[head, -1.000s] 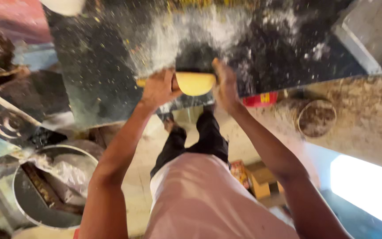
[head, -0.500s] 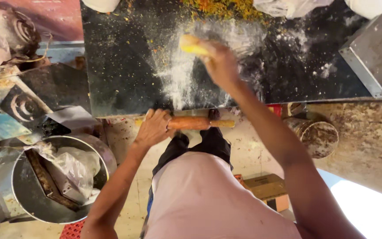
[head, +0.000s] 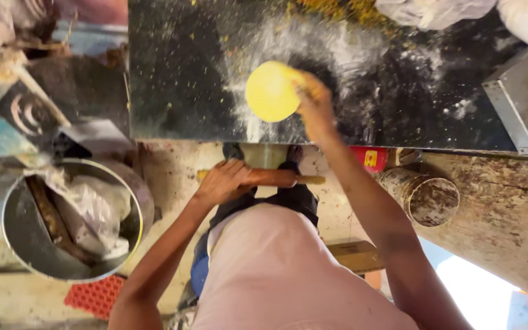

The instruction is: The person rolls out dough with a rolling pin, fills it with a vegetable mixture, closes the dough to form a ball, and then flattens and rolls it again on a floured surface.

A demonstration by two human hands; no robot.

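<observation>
The right hand (head: pixel 314 101) pinches the three o'clock edge of a flat yellow dough disc (head: pixel 271 91), which lies on the floured patch of the dark stone counter (head: pixel 178 73). At six o'clock from the disc, below the counter's edge, the left hand (head: pixel 224 181) wraps closed around a wooden rolling pin (head: pixel 276 177) held level. A steel basin (head: pixel 13 244) sits on the floor at eight o'clock.

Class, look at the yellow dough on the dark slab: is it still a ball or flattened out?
Flattened: the yellow dough lies as a thin round disc on the floured dark slab, right hand at its edge.
</observation>
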